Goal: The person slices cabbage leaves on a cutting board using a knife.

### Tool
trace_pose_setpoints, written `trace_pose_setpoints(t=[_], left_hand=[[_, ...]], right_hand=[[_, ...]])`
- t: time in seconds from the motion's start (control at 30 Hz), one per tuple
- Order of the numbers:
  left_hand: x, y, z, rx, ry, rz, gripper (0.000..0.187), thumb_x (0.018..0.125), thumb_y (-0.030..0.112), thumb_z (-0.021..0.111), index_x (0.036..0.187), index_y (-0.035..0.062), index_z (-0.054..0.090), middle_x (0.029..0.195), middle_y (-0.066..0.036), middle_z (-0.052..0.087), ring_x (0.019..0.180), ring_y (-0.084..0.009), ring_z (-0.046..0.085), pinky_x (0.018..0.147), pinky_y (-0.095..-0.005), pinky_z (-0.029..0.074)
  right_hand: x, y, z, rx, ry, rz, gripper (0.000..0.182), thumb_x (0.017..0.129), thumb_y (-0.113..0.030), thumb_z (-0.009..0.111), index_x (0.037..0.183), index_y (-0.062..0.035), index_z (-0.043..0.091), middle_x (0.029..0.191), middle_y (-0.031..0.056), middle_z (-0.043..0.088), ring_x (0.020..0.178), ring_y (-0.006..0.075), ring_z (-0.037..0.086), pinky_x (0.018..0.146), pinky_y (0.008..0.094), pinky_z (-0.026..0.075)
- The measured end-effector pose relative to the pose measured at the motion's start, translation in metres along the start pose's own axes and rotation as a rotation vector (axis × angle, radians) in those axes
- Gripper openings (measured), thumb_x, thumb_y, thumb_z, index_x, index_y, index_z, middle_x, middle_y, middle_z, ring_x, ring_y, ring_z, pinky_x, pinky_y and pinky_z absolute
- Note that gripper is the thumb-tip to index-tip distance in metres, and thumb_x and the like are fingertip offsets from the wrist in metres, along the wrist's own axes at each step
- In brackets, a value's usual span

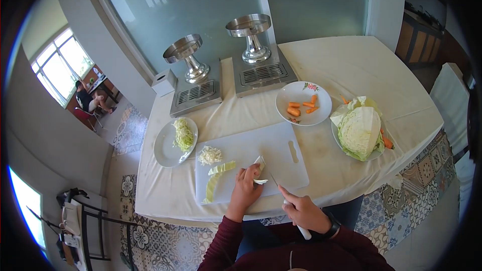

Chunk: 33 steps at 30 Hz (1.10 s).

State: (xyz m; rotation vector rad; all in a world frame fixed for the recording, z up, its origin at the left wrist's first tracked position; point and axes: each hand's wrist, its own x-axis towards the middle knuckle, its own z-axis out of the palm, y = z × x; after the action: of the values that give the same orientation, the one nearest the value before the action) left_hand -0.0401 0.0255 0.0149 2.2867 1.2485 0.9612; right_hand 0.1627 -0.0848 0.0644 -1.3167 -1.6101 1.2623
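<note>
My left hand [245, 186] is closed over a piece of cabbage [259, 163] on the white cutting board [251, 143], and its fingers press the piece down. My right hand [304, 213] grips a knife by its white handle [304, 232]. The thin blade [274, 180] points up and left, close to the cabbage piece. Left of my left hand lie long pale green cabbage strips [215, 180]. A small heap of shredded cabbage [210, 155] sits at the board's upper left.
A plate with shredded cabbage [184, 136] stands left of the board. Behind it, a flowered plate [322, 115] holds carrot pieces [294, 111]. A cabbage head [358, 129] rests on a plate at right, beside carrots [387, 142]. Two metal stands [197, 72] are at the back. A person [89, 98] sits far left.
</note>
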Motion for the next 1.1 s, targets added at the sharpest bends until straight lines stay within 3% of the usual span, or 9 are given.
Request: trace_pose_setpoints(t=[0.1, 0.2, 0.33, 0.53, 1.1], left_hand=[[0.0, 0.003, -0.001, 0.014, 0.013, -0.008, 0.056, 0.071, 0.001, 0.065, 0.126, 0.0045, 0.055, 0.098, -0.009, 0.06, 0.096, -0.0332, 0.057, 0.09, -0.0423, 0.045], [0.001, 0.006, 0.0, -0.028, 0.056, -0.034, 0.053, 0.071, -0.001, 0.065, 0.123, 0.004, 0.056, 0.1, -0.01, 0.061, 0.097, -0.0336, 0.056, 0.091, -0.0425, 0.045], [0.0, 0.002, 0.001, -0.061, 0.125, -0.033, 0.048, 0.072, -0.001, 0.065, 0.119, 0.0036, 0.057, 0.104, -0.011, 0.063, 0.099, -0.0338, 0.057, 0.09, -0.043, 0.046], [-0.004, 0.002, -0.002, -0.169, 0.064, -0.089, 0.038, 0.076, 0.001, 0.067, 0.112, 0.0037, 0.056, 0.113, -0.013, 0.066, 0.103, -0.0344, 0.06, 0.09, -0.0434, 0.048], [-0.001, 0.006, -0.002, 0.016, 0.045, -0.005, 0.035, 0.075, 0.006, 0.07, 0.108, 0.0059, 0.055, 0.112, -0.008, 0.067, 0.102, -0.0326, 0.058, 0.095, -0.0428, 0.043]], right_hand=[[-0.011, -0.004, -0.005, -0.076, -0.026, 0.037, 0.056, 0.094, -0.012, 0.056, 0.145, 0.0015, 0.041, 0.07, 0.0247, 0.062, 0.061, 0.042, 0.062, 0.063, 0.0447, 0.051], [-0.018, -0.01, -0.012, -0.124, -0.025, -0.002, 0.057, 0.093, -0.014, 0.057, 0.145, 0.001, 0.042, 0.072, 0.0263, 0.063, 0.064, 0.0437, 0.062, 0.063, 0.0456, 0.05], [-0.026, -0.017, -0.02, -0.189, -0.054, 0.013, 0.058, 0.091, -0.014, 0.057, 0.146, -0.001, 0.042, 0.073, 0.0262, 0.063, 0.064, 0.0427, 0.063, 0.063, 0.045, 0.05], [-0.028, -0.015, -0.024, -0.084, -0.051, 0.092, 0.058, 0.091, -0.015, 0.058, 0.146, -0.0054, 0.045, 0.065, 0.0226, 0.059, 0.056, 0.039, 0.058, 0.059, 0.0415, 0.048], [-0.012, -0.006, -0.017, -0.006, -0.002, 0.038, 0.056, 0.092, -0.014, 0.059, 0.146, -0.0073, 0.046, 0.066, 0.0172, 0.058, 0.054, 0.0328, 0.055, 0.06, 0.0381, 0.048]])
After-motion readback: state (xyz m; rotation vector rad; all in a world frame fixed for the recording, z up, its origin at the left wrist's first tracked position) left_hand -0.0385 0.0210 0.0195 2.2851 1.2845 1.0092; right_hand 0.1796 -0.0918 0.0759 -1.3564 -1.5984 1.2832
